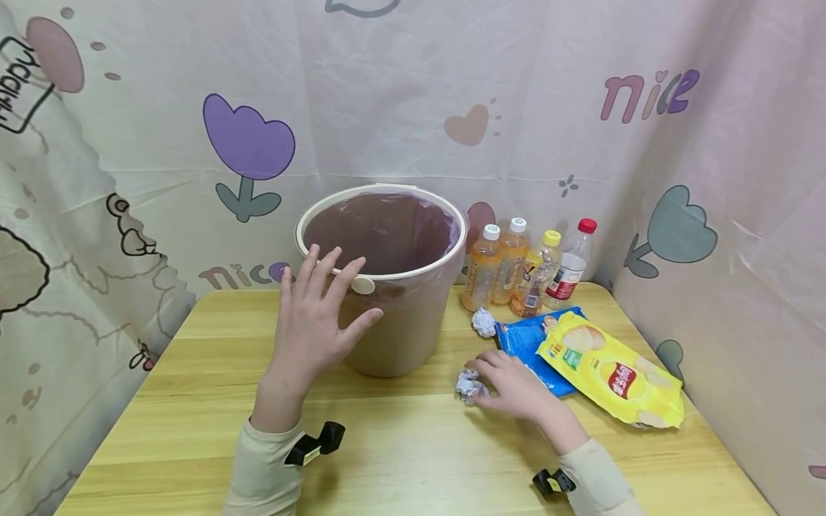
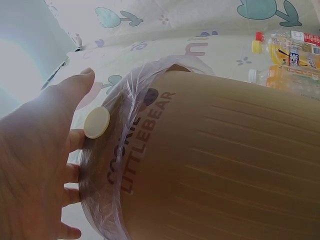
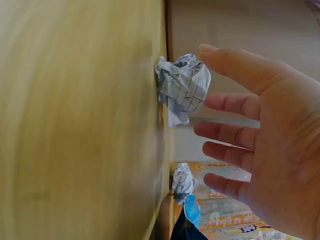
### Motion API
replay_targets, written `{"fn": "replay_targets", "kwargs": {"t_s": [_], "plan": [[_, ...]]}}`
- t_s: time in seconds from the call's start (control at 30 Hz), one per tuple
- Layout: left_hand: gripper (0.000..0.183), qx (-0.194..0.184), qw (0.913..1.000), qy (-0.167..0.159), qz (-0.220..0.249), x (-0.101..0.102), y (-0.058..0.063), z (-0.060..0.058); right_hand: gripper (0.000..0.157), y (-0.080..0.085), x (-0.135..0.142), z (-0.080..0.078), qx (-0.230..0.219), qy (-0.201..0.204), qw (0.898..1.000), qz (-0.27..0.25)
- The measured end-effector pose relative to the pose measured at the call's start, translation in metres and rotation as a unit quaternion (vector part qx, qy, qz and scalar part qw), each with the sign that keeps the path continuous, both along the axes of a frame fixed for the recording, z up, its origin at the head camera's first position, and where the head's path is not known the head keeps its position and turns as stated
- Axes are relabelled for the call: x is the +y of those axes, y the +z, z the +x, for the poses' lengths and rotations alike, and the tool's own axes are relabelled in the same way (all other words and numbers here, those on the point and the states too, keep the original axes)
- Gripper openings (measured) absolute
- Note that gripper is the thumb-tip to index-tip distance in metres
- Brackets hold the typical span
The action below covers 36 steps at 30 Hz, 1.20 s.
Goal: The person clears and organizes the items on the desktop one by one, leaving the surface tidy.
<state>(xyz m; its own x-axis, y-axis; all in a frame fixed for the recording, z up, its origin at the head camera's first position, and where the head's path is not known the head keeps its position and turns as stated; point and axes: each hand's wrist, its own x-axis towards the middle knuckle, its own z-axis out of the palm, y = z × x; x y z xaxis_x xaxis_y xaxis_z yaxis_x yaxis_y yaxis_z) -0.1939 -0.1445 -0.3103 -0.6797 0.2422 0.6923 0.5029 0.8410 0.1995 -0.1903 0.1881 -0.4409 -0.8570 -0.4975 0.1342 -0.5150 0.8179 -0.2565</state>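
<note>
A beige trash bin (image 1: 400,322) with a white rim and a thin plastic liner stands at the back middle of the table. At its front left rim, my left hand (image 1: 312,308) is raised with fingers spread, near the round white knob (image 2: 97,122) in the left wrist view. My right hand (image 1: 513,387) reaches over a crumpled paper ball (image 1: 471,387) on the table. In the right wrist view its thumb and fingers are apart, with the thumb tip close beside the paper ball (image 3: 184,85). A second paper ball (image 1: 483,322) lies farther back, by the bin.
A yellow Lay's chip bag (image 1: 613,373) overlaps a blue snack bag (image 1: 532,344) on the right. Behind them stand several plastic bottles (image 1: 480,272), one with a red cap (image 1: 587,226). A printed curtain (image 1: 387,93) hangs behind the wooden table (image 1: 174,423).
</note>
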Motion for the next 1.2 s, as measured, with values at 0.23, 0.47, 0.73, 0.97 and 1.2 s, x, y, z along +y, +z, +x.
{"fn": "replay_targets", "kwargs": {"t_s": [0.23, 0.47, 0.73, 0.97, 1.2], "plan": [[0.07, -0.001, 1.0, 0.0, 0.001, -0.001, -0.001, 0.001, 0.056, -0.004, 0.001, 0.001, -0.004, 0.009, 1.0, 0.009], [0.07, 0.0, 1.0, 0.002, 0.004, -0.002, -0.002, 0.002, 0.059, -0.011, 0.002, -0.003, -0.004, 0.013, 1.0, 0.017], [0.069, 0.001, 1.0, -0.001, 0.0, -0.002, -0.002, 0.002, 0.049, -0.014, 0.001, -0.002, -0.019, 0.015, 0.999, 0.027], [0.069, -0.005, 1.0, 0.0, -0.002, -0.002, -0.002, 0.003, 0.038, -0.016, 0.002, -0.002, -0.014, 0.014, 0.999, 0.031], [0.069, -0.005, 1.0, -0.002, -0.002, -0.003, -0.002, 0.002, 0.033, -0.016, 0.001, -0.002, -0.017, 0.012, 0.999, 0.029]]}}
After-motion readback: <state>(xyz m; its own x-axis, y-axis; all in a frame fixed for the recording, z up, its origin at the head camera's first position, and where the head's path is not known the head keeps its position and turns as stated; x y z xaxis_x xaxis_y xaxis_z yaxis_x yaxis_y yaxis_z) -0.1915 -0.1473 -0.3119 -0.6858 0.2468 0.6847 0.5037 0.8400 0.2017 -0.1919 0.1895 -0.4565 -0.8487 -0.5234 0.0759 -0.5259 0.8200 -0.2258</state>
